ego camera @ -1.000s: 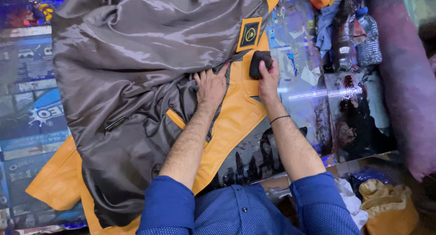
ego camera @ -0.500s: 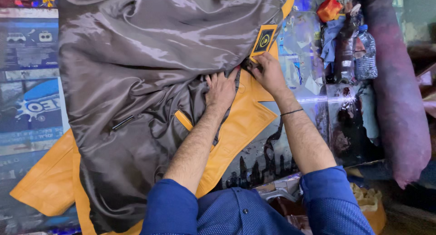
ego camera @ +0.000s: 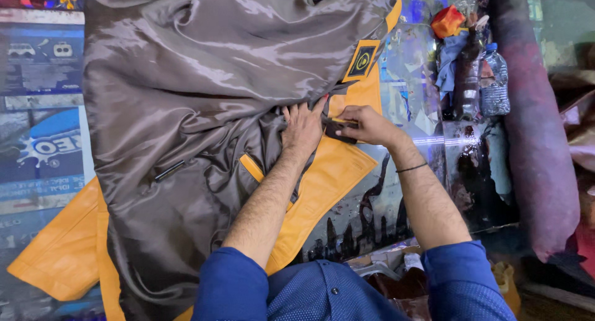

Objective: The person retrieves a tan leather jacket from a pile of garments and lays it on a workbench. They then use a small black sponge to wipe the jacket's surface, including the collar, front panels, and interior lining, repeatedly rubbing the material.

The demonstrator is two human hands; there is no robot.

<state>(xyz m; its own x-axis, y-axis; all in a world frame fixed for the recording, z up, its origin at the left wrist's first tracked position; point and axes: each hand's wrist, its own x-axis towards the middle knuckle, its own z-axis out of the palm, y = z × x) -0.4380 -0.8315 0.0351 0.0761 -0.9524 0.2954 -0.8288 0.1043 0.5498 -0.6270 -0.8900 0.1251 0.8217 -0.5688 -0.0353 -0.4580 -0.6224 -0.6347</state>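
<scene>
On a table [ego camera: 37, 79] papered with printed sheets, the jacket [ego camera: 204, 110] lies lining-up, and the left hand [ego camera: 302, 127] presses flat and open on the grey lining; best keep that palm firm so the fabric stays taut. Just right, the right hand [ego camera: 365, 124] has its grip closed on a small dark tool [ego camera: 339, 132] at the orange edge, mostly hidden by fingers, so what it is I cannot tell.

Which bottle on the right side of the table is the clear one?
The clear plastic water bottle with the blue cap, farthest right; the dark bottle beside it, nearer the jacket, is opaque.
</scene>
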